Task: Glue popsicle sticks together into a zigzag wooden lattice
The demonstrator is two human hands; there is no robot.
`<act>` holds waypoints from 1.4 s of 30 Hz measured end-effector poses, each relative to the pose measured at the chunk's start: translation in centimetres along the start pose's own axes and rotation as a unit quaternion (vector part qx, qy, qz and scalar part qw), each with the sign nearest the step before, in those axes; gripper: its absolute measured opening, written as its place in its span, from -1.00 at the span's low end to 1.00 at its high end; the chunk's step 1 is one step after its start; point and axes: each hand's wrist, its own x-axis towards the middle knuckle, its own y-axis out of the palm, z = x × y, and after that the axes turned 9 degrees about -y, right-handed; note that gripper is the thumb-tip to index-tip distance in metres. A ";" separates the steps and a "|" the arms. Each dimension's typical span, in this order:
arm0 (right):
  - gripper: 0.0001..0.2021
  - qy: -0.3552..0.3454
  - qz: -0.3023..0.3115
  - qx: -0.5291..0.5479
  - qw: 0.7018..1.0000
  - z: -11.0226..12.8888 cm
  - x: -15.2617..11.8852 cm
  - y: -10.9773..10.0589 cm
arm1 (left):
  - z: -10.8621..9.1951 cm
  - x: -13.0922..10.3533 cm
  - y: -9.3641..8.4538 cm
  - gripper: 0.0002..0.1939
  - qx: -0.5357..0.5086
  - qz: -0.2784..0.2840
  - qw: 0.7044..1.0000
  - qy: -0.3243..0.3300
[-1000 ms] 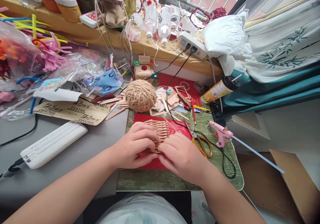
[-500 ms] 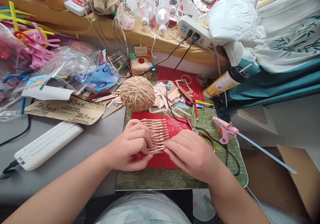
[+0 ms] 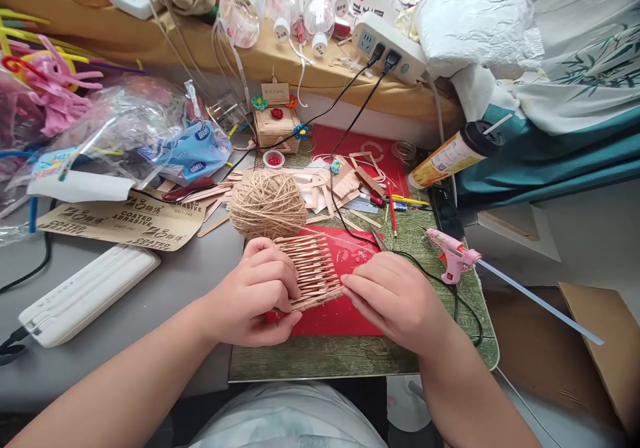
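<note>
My left hand [image 3: 255, 291] is closed around the left side of a slatted piece of stacked wooden craft sticks [image 3: 314, 267], thumb along its near edge. Twine runs along that near edge. At its near right corner, my right hand [image 3: 395, 298] pinches the jute twine, whose thin strand stretches from behind the hand back toward the ball of twine [image 3: 267, 201]. The grip point itself is mostly hidden by the fingers. Beneath the stick piece lies a red sheet [image 3: 325, 321]. Scissors [image 3: 379, 239] lie behind my right hand, largely covered by it.
A pink glue gun [image 3: 454, 255] with a long glue stick rests at the right, its black cord near my right hand. Loose craft sticks [image 3: 215, 225], a stick box [image 3: 277, 131] and a tilted drink cup [image 3: 455, 155] stand behind. A white power strip [image 3: 90, 295] lies left.
My right hand has moved slightly right, away from the corner of the stick piece. The stick piece has tilted a little, and the ball of twine has shifted nearer, uncovering a small round container with red inside.
</note>
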 end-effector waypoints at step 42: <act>-0.66 0.082 -0.158 0.213 0.961 -3.2 -2.9 6.0 | -1.6 0.5 0.4 -0.77 0.104 -0.011 0.993 0.062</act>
